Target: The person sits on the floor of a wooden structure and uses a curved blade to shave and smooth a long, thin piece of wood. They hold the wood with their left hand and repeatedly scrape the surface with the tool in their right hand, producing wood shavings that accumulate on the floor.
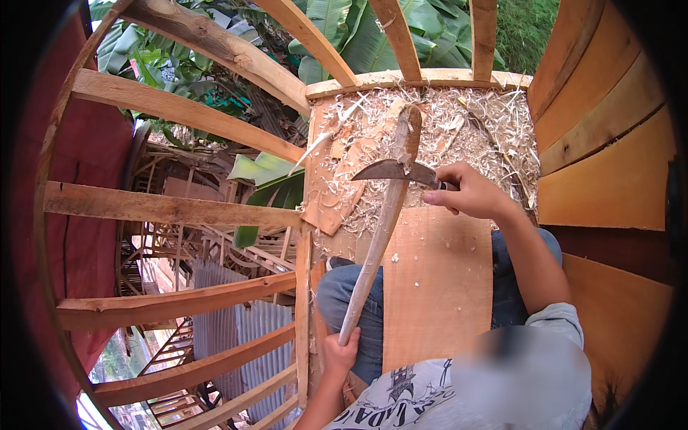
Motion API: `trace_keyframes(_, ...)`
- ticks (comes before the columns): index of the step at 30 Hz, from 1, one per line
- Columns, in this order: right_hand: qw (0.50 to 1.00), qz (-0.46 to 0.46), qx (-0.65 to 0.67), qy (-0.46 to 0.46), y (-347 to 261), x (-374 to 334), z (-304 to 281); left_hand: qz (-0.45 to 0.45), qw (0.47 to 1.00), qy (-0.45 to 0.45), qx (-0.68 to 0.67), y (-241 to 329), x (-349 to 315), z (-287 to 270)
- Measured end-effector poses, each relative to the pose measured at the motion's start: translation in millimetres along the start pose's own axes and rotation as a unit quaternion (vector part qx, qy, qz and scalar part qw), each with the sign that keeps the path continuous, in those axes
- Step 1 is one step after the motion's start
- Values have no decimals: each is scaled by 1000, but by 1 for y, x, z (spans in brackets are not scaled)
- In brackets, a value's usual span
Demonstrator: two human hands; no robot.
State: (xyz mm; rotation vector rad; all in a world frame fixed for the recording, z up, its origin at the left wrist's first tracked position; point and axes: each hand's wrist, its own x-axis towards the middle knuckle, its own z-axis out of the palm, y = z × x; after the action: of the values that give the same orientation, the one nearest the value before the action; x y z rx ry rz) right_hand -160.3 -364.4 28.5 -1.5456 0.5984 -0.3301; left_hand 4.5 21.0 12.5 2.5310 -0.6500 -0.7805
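We note the left hand (340, 352) clamped round the low end of a long stick (380, 222), its far tip propped in shavings (459, 129) on the board (437, 287) as a brace, while the right hand (467, 190) grips a knife (390, 170) laid across it for paring.
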Motion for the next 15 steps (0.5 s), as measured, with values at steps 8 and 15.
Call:
trace_keyframes(8, 987, 0, -122, 106, -4, -10, 18, -16, 999, -14, -40, 5, 0, -3)
trace_keyframes(15, 919, -70, -307, 238, 5, -9, 13, -15, 999, -14, -34, 9, 0, -4)
